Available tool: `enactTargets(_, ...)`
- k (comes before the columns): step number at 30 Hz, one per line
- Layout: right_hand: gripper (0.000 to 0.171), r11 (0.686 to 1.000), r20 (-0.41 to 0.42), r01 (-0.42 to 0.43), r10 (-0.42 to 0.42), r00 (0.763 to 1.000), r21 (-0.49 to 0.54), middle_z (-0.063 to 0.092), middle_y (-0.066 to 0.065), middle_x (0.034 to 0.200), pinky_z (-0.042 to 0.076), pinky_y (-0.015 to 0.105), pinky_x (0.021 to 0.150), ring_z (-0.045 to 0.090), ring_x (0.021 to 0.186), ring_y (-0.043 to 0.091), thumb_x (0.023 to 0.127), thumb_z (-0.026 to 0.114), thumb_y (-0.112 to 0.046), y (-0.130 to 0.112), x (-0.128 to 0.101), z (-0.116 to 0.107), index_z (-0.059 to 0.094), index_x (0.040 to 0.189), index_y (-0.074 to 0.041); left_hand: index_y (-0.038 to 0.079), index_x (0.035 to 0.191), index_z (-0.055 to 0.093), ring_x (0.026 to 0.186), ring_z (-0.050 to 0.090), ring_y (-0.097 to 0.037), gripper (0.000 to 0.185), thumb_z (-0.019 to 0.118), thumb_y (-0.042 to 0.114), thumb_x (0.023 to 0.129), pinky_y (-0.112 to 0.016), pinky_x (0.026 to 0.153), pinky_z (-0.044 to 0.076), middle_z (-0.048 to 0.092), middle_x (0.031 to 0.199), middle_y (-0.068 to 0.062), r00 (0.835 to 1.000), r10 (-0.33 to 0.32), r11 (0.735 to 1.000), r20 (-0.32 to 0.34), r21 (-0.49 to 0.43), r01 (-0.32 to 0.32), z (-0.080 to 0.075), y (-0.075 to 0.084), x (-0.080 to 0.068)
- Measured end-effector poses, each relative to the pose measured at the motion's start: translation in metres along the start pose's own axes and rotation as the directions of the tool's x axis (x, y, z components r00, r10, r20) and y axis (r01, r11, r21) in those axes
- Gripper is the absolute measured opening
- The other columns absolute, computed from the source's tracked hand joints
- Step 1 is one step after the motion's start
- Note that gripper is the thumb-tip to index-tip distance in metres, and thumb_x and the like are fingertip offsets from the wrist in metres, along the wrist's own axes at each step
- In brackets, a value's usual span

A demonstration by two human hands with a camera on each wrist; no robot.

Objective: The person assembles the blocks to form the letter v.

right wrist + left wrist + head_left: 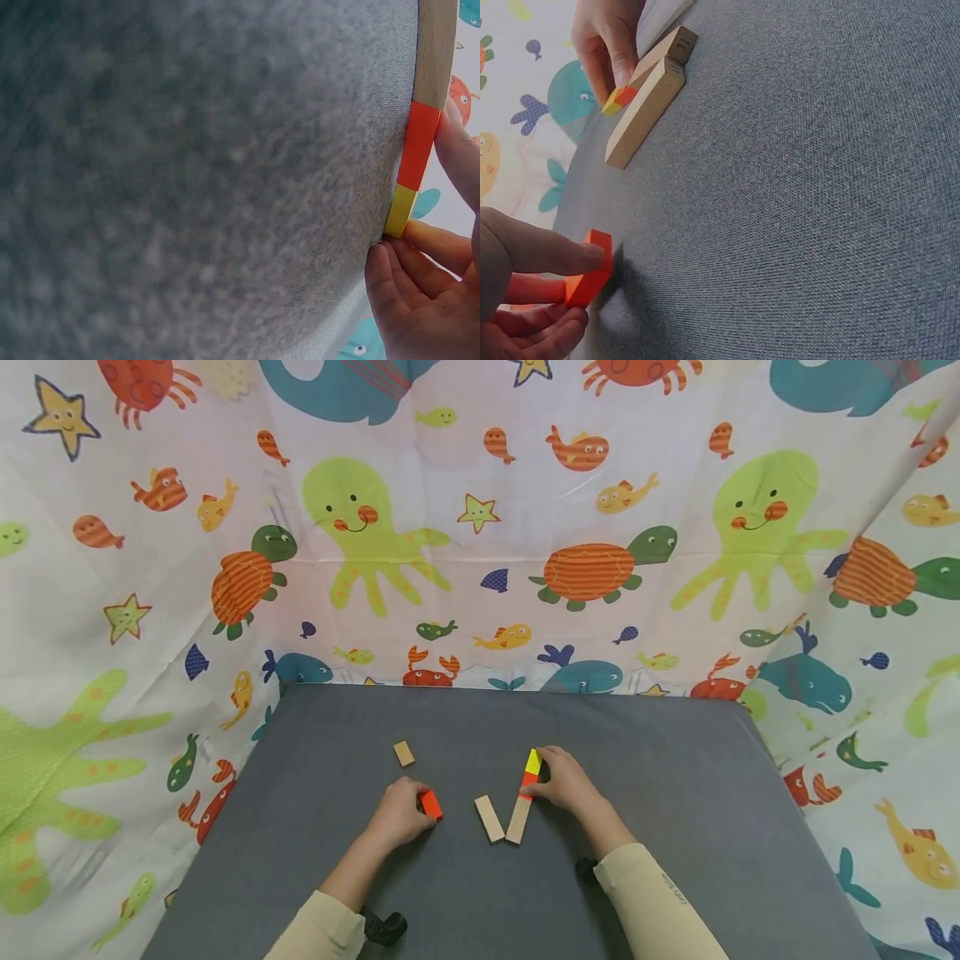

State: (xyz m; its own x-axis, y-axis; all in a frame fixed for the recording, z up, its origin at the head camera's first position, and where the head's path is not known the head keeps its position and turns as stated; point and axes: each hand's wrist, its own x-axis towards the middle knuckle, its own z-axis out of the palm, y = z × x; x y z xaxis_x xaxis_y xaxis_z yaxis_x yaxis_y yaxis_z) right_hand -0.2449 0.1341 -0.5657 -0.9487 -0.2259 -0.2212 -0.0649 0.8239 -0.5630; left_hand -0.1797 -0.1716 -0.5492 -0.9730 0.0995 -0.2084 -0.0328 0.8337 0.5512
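Observation:
My left hand (400,812) pinches an orange block (591,274) between thumb and fingers, low over the grey cloth left of centre. My right hand (567,783) is at a straight row of blocks lying end to end: a yellow block (401,211), another orange block (420,145) and a longer plain wooden block (518,821). In the right wrist view its fingertips sit at the yellow block's far end, the thumb along the orange block's side near the wooden one. A second long wooden block (489,819) slants beside the row, their near ends meeting in a V.
A small plain wooden block (403,753) lies alone beyond my left hand. Grey cloth (645,752) covers the table, and a white curtain (442,543) printed with sea animals hangs behind its far edge and along the sides.

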Motion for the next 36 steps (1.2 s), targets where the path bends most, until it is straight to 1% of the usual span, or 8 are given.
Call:
enactTargets(4,0.089,1.000,-0.003,-0.002,0.002,1.000,-0.003,0.044,0.022,0.152,0.036,0.057,0.113,0.043,0.139,0.042,0.077,0.088,-0.038,-0.001,0.000,0.000,0.048,0.147,-0.001,0.000,0.122,0.070,0.102,0.060,-0.028,0.049,0.085,0.016,0.079,-0.044,0.087,0.052,0.063,0.117,-0.014,0.999,-0.004,1.000,-0.032,-0.024,0.003,-0.001,0.002,0.000)
enactTargets(8,0.089,1.000,-0.003,0.001,-0.001,1.000,-0.001,0.044,0.021,0.152,0.036,0.056,0.113,0.043,0.138,0.041,0.077,0.088,-0.038,-0.001,0.002,0.000,0.048,0.147,-0.001,0.001,0.122,0.070,0.106,0.061,-0.032,0.049,0.085,0.018,0.079,-0.047,0.091,0.051,0.063,0.117,-0.015,0.997,0.015,0.999,-0.077,-0.043,-0.018,-0.003,0.005,0.000)
enactTargets(12,0.089,1.000,-0.005,0.005,-0.005,1.000,-0.005,0.045,0.021,0.152,0.036,0.057,0.113,0.043,0.138,0.041,0.077,0.088,-0.039,0.000,0.002,0.001,0.048,0.147,-0.001,0.001,0.122,0.070,0.104,0.062,-0.031,0.050,0.086,0.023,0.079,-0.046,0.089,0.051,0.064,0.115,-0.013,0.993,0.052,0.997,-0.107,-0.043,-0.057,-0.004,0.010,0.001)
enactTargets(16,0.089,1.000,-0.013,0.005,-0.005,1.000,-0.009,0.046,0.022,0.151,0.037,0.056,0.113,0.044,0.137,0.041,0.076,0.089,-0.039,-0.001,0.001,0.001,0.049,0.147,0.000,0.003,0.123,0.070,0.103,0.062,-0.027,0.052,0.086,0.027,0.080,-0.045,0.088,0.051,0.065,0.115,-0.012,0.993,0.056,0.997,-0.109,-0.050,-0.061,-0.005,0.013,0.003)
enactTargets(23,0.090,1.000,-0.015,0.002,-0.002,1.000,-0.009,0.046,0.021,0.151,0.036,0.056,0.113,0.044,0.138,0.041,0.076,0.089,-0.039,0.000,0.000,0.001,0.049,0.147,-0.001,0.004,0.125,0.069,0.106,0.061,-0.027,0.052,0.085,0.028,0.081,-0.046,0.091,0.051,0.064,0.118,-0.011,0.995,0.037,0.996,-0.098,-0.072,-0.044,-0.006,0.016,0.005)
enactTargets(30,0.089,1.000,-0.027,0.020,-0.020,0.999,-0.011,0.047,0.021,0.149,0.037,0.055,0.113,0.045,0.137,0.041,0.076,0.089,-0.038,0.000,-0.001,0.002,0.049,0.147,0.000,0.005,0.126,0.069,0.104,0.060,-0.026,0.052,0.084,0.027,0.081,-0.045,0.091,0.051,0.063,0.116,-0.010,0.993,0.052,0.996,-0.101,-0.072,-0.060,-0.006,0.020,0.008)
enactTargets(36,0.089,1.000,-0.026,0.019,-0.019,0.999,-0.013,0.048,0.021,0.149,0.037,0.055,0.113,0.045,0.137,0.041,0.077,0.089,-0.039,0.000,-0.001,0.002,0.049,0.147,-0.001,0.005,0.127,0.069,0.104,0.060,-0.026,0.052,0.084,0.026,0.082,-0.045,0.091,0.052,0.063,0.117,-0.010,0.993,0.057,0.995,-0.100,-0.078,-0.065,-0.005,0.023,0.011)
